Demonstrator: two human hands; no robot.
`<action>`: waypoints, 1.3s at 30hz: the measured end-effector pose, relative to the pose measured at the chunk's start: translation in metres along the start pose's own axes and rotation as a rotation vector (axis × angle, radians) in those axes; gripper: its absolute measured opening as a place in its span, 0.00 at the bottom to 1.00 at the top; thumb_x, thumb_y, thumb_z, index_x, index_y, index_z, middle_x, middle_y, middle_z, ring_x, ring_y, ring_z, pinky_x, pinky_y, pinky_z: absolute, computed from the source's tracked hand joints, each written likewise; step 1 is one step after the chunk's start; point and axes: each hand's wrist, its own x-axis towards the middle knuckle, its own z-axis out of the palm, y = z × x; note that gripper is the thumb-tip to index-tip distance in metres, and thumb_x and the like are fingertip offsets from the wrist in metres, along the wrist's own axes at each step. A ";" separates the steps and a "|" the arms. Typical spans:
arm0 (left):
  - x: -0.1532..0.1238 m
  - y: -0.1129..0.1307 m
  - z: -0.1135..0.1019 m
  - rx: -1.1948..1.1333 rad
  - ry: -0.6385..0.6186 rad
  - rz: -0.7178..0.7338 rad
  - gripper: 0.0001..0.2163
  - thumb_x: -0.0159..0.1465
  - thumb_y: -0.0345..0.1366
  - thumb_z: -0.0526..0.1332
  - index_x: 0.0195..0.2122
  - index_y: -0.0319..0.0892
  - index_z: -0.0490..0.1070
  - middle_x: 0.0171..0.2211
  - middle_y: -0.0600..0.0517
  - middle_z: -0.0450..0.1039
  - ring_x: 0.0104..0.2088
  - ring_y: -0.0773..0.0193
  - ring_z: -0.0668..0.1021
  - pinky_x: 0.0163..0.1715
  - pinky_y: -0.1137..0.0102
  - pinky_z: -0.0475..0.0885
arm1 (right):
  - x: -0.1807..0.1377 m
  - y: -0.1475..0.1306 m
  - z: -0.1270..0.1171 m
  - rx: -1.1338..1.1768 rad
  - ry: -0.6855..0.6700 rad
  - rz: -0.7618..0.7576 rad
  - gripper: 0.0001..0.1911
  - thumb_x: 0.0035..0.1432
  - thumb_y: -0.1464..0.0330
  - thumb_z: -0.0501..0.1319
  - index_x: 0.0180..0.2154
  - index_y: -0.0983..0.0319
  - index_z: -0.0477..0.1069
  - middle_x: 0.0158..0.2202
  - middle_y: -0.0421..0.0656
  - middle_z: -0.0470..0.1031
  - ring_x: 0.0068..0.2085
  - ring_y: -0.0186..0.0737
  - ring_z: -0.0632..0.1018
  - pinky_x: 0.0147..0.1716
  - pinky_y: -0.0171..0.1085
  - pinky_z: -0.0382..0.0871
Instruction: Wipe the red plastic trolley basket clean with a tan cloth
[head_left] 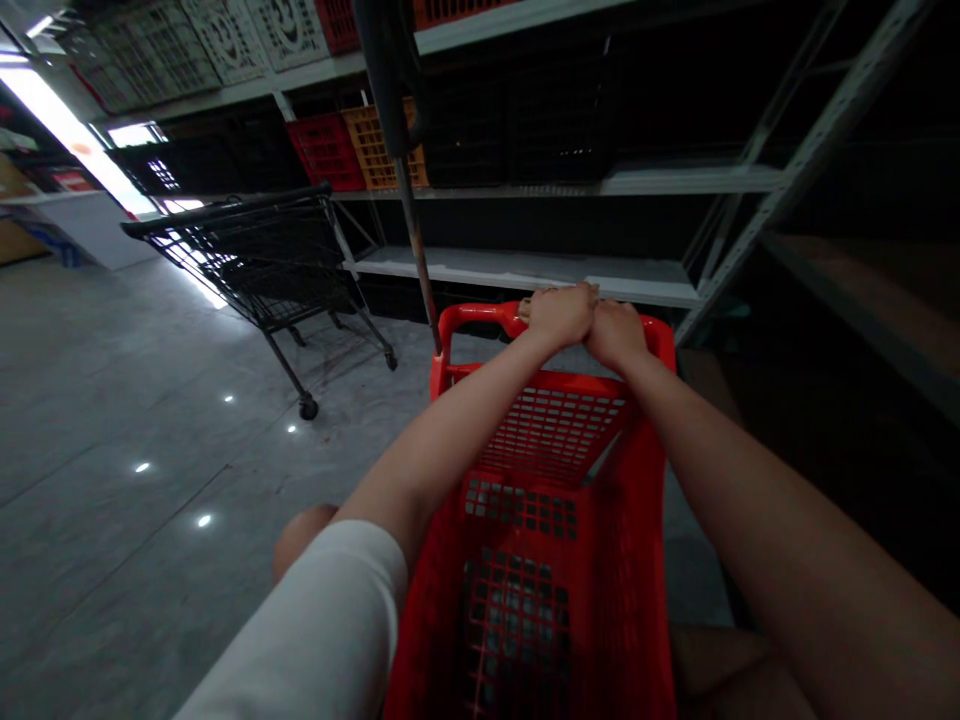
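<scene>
A tall red plastic crate (540, 560) with mesh walls stands on end right in front of me, between my arms. My left hand (562, 312) and my right hand (616, 332) sit side by side on its far top rim (472, 318), fingers curled over the edge and gripping it. Both forearms stretch out over the crate's open side. The inside of the crate looks empty. My knee shows at the lower left of the crate.
A black wire shopping trolley (262, 255) stands on the grey tiled floor (127, 420) to the left. Grey metal shelving (525, 268) runs ahead and to the right, with red, orange and black crates (360, 148) on it. A dark pole (416, 250) leans by the shelf.
</scene>
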 end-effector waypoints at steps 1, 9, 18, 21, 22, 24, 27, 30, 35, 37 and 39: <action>0.000 0.006 0.002 0.009 0.010 0.030 0.19 0.80 0.38 0.49 0.62 0.39 0.75 0.56 0.38 0.84 0.58 0.46 0.83 0.62 0.56 0.74 | -0.002 0.004 0.000 -0.009 -0.003 0.012 0.17 0.69 0.75 0.53 0.53 0.71 0.77 0.54 0.63 0.83 0.57 0.60 0.81 0.54 0.48 0.68; -0.015 -0.046 -0.011 0.022 -0.052 -0.068 0.19 0.79 0.38 0.52 0.66 0.42 0.72 0.62 0.40 0.80 0.60 0.48 0.82 0.60 0.59 0.74 | -0.023 0.030 -0.003 0.017 0.069 0.032 0.19 0.68 0.73 0.57 0.58 0.65 0.73 0.53 0.59 0.83 0.55 0.59 0.81 0.51 0.48 0.67; -0.013 -0.080 -0.021 0.026 -0.032 -0.396 0.18 0.77 0.33 0.53 0.63 0.40 0.76 0.62 0.35 0.79 0.62 0.43 0.81 0.61 0.54 0.75 | -0.019 0.020 -0.003 0.044 0.064 0.014 0.19 0.68 0.73 0.56 0.58 0.64 0.73 0.54 0.56 0.83 0.53 0.56 0.79 0.49 0.47 0.66; -0.011 -0.086 -0.024 0.023 -0.038 -0.398 0.19 0.78 0.38 0.53 0.64 0.42 0.76 0.63 0.37 0.79 0.64 0.43 0.81 0.62 0.55 0.74 | -0.019 0.015 -0.005 0.060 0.072 0.010 0.20 0.68 0.74 0.54 0.58 0.64 0.74 0.53 0.56 0.83 0.53 0.57 0.80 0.49 0.47 0.66; -0.010 -0.086 -0.025 0.007 -0.042 -0.380 0.20 0.79 0.42 0.52 0.64 0.44 0.76 0.63 0.39 0.80 0.64 0.45 0.81 0.62 0.56 0.74 | -0.019 0.014 -0.006 0.065 0.075 0.014 0.19 0.68 0.74 0.54 0.57 0.64 0.74 0.52 0.56 0.83 0.53 0.57 0.79 0.49 0.47 0.66; -0.010 -0.078 -0.025 -0.051 -0.050 -0.303 0.23 0.81 0.49 0.47 0.66 0.49 0.75 0.64 0.44 0.80 0.64 0.49 0.81 0.61 0.60 0.75 | -0.019 0.014 -0.006 0.068 0.078 0.019 0.19 0.67 0.73 0.55 0.57 0.64 0.74 0.52 0.56 0.83 0.53 0.57 0.79 0.50 0.48 0.66; -0.009 -0.052 -0.016 -0.107 -0.048 -0.151 0.25 0.82 0.50 0.44 0.66 0.49 0.76 0.64 0.46 0.80 0.62 0.51 0.82 0.61 0.60 0.75 | -0.019 0.016 -0.005 0.055 0.061 0.017 0.21 0.64 0.74 0.56 0.58 0.64 0.73 0.53 0.58 0.83 0.53 0.59 0.79 0.50 0.49 0.66; -0.016 -0.017 0.000 -0.027 0.037 -0.015 0.21 0.81 0.41 0.48 0.60 0.42 0.79 0.59 0.41 0.83 0.61 0.50 0.82 0.69 0.55 0.68 | -0.020 0.019 -0.004 0.028 0.034 0.025 0.22 0.63 0.74 0.56 0.57 0.65 0.74 0.53 0.60 0.83 0.53 0.60 0.79 0.50 0.49 0.66; -0.055 -0.001 0.020 0.116 0.209 0.241 0.22 0.77 0.29 0.51 0.68 0.36 0.72 0.70 0.38 0.73 0.71 0.50 0.75 0.77 0.50 0.58 | -0.024 0.022 -0.008 -0.013 0.026 0.050 0.18 0.66 0.74 0.54 0.54 0.68 0.74 0.53 0.62 0.82 0.55 0.61 0.80 0.51 0.49 0.66; -0.072 -0.016 0.022 0.164 0.174 0.329 0.25 0.77 0.26 0.50 0.74 0.38 0.66 0.76 0.41 0.64 0.76 0.53 0.68 0.78 0.51 0.58 | -0.025 0.024 -0.009 -0.003 0.025 0.044 0.18 0.68 0.72 0.54 0.55 0.68 0.74 0.54 0.62 0.82 0.56 0.62 0.80 0.52 0.50 0.66; -0.089 -0.037 0.022 0.233 0.113 0.371 0.26 0.79 0.27 0.48 0.76 0.39 0.63 0.78 0.42 0.59 0.78 0.55 0.63 0.78 0.53 0.59 | -0.026 0.026 -0.009 0.014 0.019 0.042 0.19 0.67 0.72 0.55 0.56 0.67 0.74 0.55 0.61 0.82 0.56 0.62 0.79 0.52 0.51 0.66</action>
